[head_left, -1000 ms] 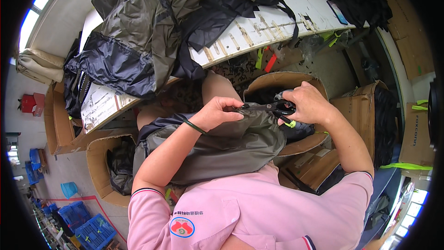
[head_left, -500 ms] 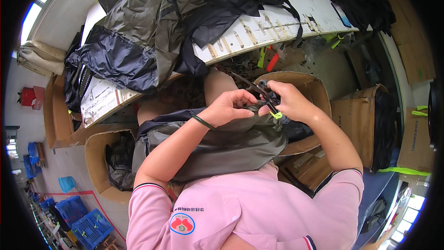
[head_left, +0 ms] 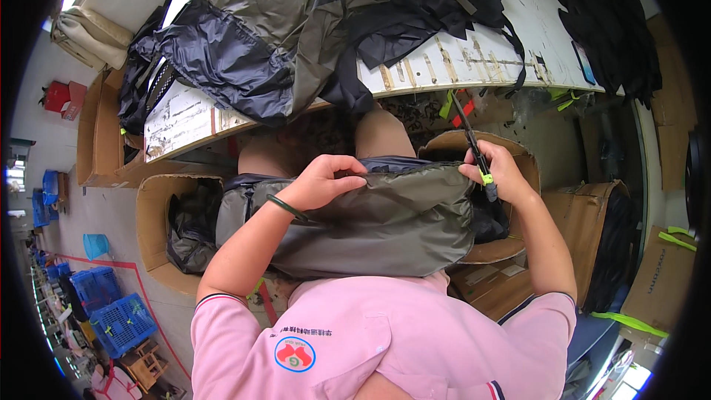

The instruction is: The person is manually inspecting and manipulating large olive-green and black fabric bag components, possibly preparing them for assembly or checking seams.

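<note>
Across my lap lies an olive-grey fabric piece [head_left: 370,222], smooth and slightly shiny, with a dark navy edge along its far side. My left hand [head_left: 326,181], a dark green bangle on its wrist, is closed with thumb and fingers pinching the fabric's far edge. At the right end of that edge, my right hand [head_left: 498,170] is closed around dark scissors [head_left: 469,122]. The blades point away from me, and a yellow-green strip is tied near the handles. Thumb and fingertip of this hand touch the fabric's corner; whether they grip it is unclear.
A white worktable [head_left: 415,67] stands ahead, heaped with olive and black garments [head_left: 259,37]. Dark fabric fills a cardboard box [head_left: 159,215] on my left; another open box [head_left: 522,155] is at my right knee. Blue crates [head_left: 122,322] stand on the floor at far left.
My hands have moved apart, the right one going rightward with the scissors, whose blades now point more directly away. The fabric's far edge is now stretched straighter between them.
</note>
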Demonstrator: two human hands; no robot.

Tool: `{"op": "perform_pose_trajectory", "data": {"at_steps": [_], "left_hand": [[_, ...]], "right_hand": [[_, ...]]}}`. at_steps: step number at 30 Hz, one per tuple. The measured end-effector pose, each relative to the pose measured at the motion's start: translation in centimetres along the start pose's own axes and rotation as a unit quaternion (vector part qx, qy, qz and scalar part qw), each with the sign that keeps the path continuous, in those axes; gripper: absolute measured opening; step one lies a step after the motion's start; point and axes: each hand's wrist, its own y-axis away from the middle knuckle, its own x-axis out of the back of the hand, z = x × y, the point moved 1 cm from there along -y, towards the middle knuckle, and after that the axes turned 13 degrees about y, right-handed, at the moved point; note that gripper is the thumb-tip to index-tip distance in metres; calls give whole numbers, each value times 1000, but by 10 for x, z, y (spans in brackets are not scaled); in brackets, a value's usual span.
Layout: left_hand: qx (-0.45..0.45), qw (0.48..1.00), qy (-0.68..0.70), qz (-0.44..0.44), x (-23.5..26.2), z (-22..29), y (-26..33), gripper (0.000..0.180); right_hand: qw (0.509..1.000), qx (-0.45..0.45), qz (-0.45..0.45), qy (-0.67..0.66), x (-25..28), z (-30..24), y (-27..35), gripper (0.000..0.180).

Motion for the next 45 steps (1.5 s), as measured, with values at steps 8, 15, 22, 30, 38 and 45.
{"op": "perform_pose_trajectory", "data": {"at_steps": [8,15,22,30,38,45], "left_hand": [[112,963,244,-27,-4,-14,-2,16],[74,961,267,7,-9,-16,4,16],[59,956,285,31,-10,-27,10,16],[74,944,320,25,-12,-21,11,16],[93,934,344,19,-12,-16,12,17],[88,938,334,17,-13,-20,11,17]], "right_hand": [[907,220,65,353,20,-45,-10,52],[852,289,-23,435,24,-71,-38,51],[855,291,-49,426,14,-75,-44,48],[850,282,-59,440,12,-74,-42,44],[853,318,-32,412,6,-81,-48,44],[848,293,-61,438,10,-84,-47,41]]}}
